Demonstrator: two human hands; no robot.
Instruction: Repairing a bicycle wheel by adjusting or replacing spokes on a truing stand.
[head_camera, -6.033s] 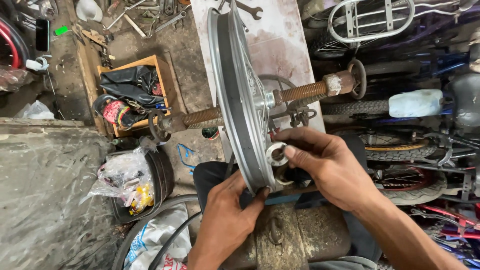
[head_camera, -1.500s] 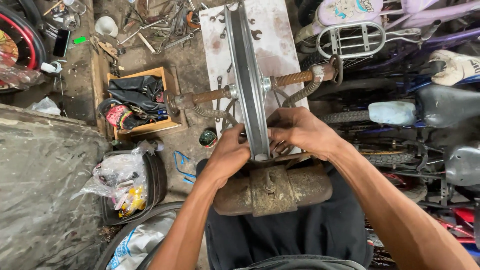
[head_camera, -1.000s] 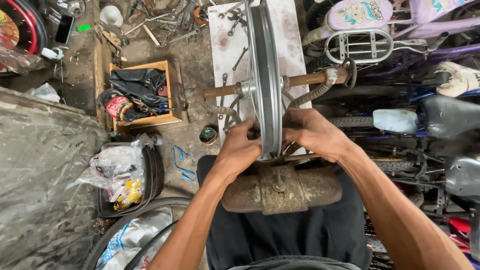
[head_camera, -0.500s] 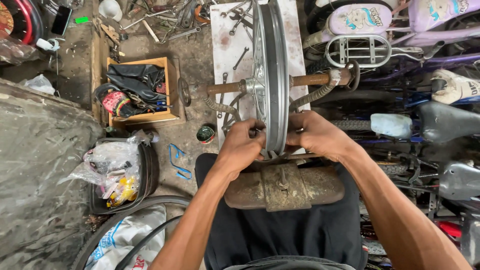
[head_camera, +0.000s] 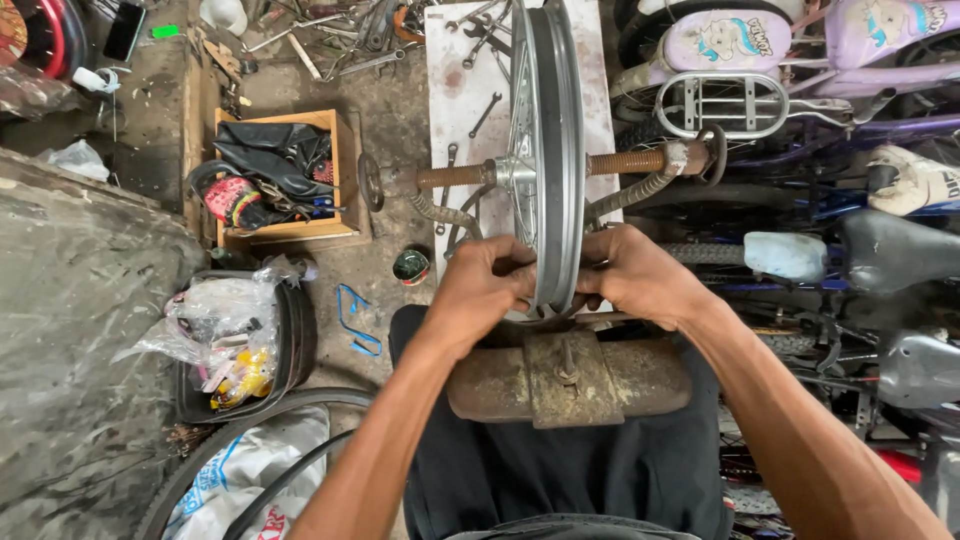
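Both hands flank the upright bicycle wheel rim (head_camera: 547, 150), left hand (head_camera: 480, 285) and right hand (head_camera: 640, 275) with fingers clenched on its near edge, the axle (head_camera: 620, 162) running left-right.

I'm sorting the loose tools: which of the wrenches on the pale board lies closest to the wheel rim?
The small dark wrench lying slantwise just left of the wheel rim. The other wrenches sit farther off, clustered at the pale board's top edge or down by the rusty axle.
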